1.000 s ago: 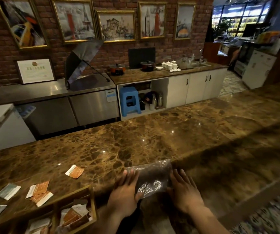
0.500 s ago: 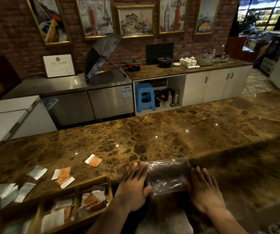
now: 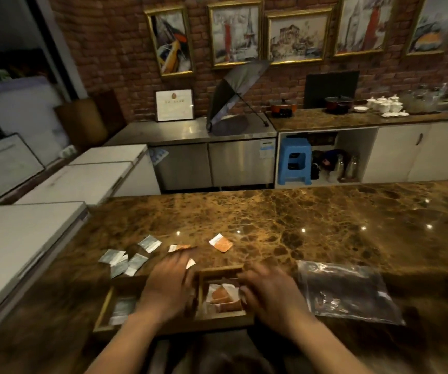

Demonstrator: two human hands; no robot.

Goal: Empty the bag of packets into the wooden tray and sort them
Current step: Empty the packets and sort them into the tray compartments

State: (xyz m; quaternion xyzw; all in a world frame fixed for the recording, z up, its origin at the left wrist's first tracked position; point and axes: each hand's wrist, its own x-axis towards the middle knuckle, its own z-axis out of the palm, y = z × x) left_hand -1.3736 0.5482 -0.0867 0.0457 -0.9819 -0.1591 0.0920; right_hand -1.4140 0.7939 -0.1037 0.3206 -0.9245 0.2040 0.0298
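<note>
Both hands hang over the wooden tray point(image 3: 219, 271) at the near edge of the marble desk point(image 3: 325, 225). The left hand point(image 3: 167, 283) is spread flat, fingers straight, over the tray's middle, holding nothing I can see. The right hand point(image 3: 267, 291) is blurred at the right compartment, above orange packets point(image 3: 221, 295); I cannot tell whether it pinches one. The plastic bag point(image 3: 348, 291) lies flat and looks empty, just right of the tray. These sachets look light, thin and slippery, best nipped by an edge. Silver packets point(image 3: 125, 261) and an orange one point(image 3: 221, 243) lie loose beyond the tray, and the tray's far wall stands between them and the hands.
</note>
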